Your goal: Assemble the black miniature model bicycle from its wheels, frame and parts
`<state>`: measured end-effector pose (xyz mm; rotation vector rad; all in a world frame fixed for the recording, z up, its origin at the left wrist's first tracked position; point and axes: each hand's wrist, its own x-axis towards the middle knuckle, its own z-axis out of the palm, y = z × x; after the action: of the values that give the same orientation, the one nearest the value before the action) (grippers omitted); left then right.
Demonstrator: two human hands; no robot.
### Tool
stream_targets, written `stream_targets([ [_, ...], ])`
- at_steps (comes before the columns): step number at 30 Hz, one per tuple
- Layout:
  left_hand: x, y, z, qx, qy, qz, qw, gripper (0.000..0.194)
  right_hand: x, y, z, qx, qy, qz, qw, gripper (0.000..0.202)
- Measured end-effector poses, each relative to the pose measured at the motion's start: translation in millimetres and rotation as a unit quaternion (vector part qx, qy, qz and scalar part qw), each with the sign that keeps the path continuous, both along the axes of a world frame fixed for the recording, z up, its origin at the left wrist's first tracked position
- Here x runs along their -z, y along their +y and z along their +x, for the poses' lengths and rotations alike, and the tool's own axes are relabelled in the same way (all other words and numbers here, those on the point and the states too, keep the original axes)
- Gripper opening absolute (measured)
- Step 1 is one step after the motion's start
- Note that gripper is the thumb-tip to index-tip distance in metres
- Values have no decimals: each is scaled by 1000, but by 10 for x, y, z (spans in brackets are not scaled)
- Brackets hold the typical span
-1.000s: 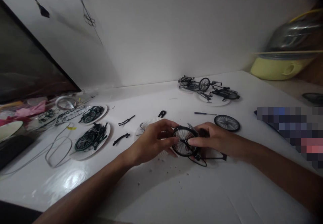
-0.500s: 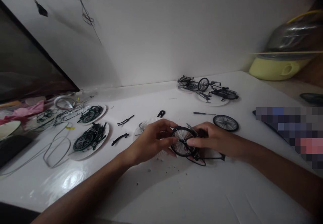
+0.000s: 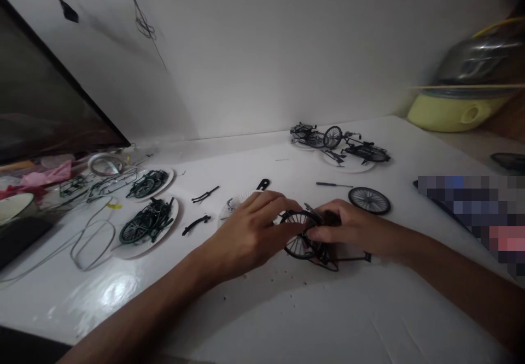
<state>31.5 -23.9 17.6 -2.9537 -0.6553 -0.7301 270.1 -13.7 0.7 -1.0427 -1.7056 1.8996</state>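
Left hand (image 3: 250, 235): bent over the left side of a black spoked wheel (image 3: 301, 246), fingers by its top edge and middle; whether it grips firmly, I cannot tell.
Right hand (image 3: 334, 224): closed on the wheel from the right, thumb at its middle.
Wheel position: between both hands, over the near part of the white table (image 3: 344, 309).
Bicycle frame (image 3: 350, 258): black, jutting out rightward below the right hand.
Second wheel (image 3: 369, 200): flat on the table, just beyond the right forearm.
Screwdriver (image 3: 328, 184): near that second wheel, farther back.
Paper plate (image 3: 227, 206): partly hidden behind the left hand.
Fork (image 3: 205, 194) and curved black part (image 3: 197, 225): left of the plate, apart from each other.
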Motion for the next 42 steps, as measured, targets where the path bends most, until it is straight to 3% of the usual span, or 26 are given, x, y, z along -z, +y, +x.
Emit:
stream_targets([
  [33,62,28,-28,-3,-1,-2,1000,20,-70,-24,-15,3,-36,-28,999,21],
  [38,-10,36,-53,-9,-26,-3,1000,17,-56,-21,-2,1,-30,-23,999,20],
  [42,-145,179,-235,-78,-57,50,994,12,-31,-24,22,0,-30,-30,999,20],
])
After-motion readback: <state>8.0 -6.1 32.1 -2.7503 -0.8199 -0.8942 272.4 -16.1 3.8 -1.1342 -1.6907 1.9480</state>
